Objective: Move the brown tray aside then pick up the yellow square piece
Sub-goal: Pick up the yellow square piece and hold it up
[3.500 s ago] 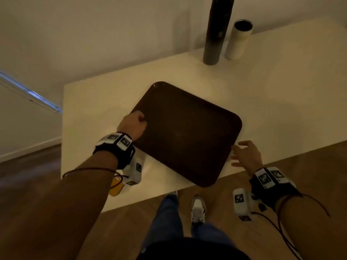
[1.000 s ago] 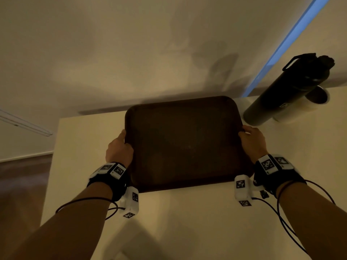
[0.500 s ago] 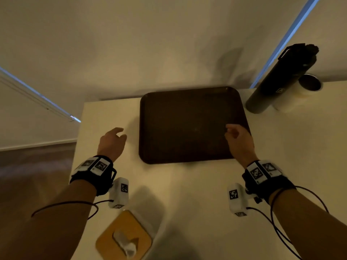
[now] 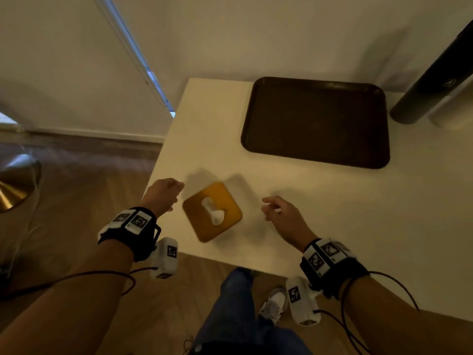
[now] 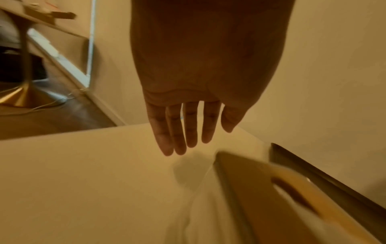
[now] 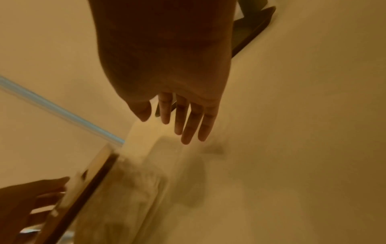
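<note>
The brown tray (image 4: pixel 314 121) lies flat at the back of the white table (image 4: pixel 384 226), with no hand on it. Its rim shows in both wrist views (image 5: pixel 317 175) (image 6: pixel 252 31). The yellow square piece (image 4: pixel 204 226) sits near the table's front left corner, something white poking from its middle slot. My left hand (image 4: pixel 166 193) hovers just left of it, fingers straight (image 5: pixel 188 132). My right hand (image 4: pixel 273 211) hovers a short way to its right, fingers spread and empty (image 6: pixel 183 123). Neither hand touches the piece (image 5: pixel 261 181) (image 6: pixel 98 161).
A tall black bottle (image 4: pixel 435 80) and a white cup (image 4: pixel 455 108) stand right of the tray by the wall. The table's left and front edges run close to the yellow piece. A gold lamp base (image 4: pixel 15 185) stands on the wooden floor, left.
Both hands have let go of the tray, which now rests at the back of the table. They have drawn back toward me and flank the yellow piece.
</note>
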Available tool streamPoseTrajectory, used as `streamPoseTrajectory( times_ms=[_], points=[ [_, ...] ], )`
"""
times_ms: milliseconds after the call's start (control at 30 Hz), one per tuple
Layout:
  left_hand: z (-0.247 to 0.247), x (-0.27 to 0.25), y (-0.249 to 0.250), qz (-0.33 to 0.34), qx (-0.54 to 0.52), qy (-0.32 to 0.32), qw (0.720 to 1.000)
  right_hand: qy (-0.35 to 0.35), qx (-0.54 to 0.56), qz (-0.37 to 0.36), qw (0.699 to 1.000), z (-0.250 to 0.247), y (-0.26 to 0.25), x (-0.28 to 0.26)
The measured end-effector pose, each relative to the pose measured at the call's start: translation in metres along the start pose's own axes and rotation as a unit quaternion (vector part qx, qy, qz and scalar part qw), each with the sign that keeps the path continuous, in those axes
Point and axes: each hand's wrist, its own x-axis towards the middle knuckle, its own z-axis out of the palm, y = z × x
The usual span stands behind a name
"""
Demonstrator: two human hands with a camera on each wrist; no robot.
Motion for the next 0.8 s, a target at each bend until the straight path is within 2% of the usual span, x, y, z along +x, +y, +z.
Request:
streamPoseTrajectory(
  times_ms=[233,400,600,800],
  points=[
    [0.026,-0.049,-0.023,-0.036,-0.124,-0.051,0.99,-0.06,0.057,0.008,0.997,0.05,-0.012,-0.024],
    [0.031,-0.043,-0.018,-0.039,-0.169,-0.041,0.984,-0.029,0.042,-0.019,0.999,0.062,-0.018,-0.018],
    [0.004,0.002,0.01,-0.027,-0.191,-0.037,0.981,0.01,0.063,-0.019,0.998,0.073,-0.055,0.027],
    [-0.044,0.084,0.05,-0.031,-0.227,-0.064,0.971,0.037,0.054,-0.03,0.997,0.075,-0.126,0.11]
  ],
)
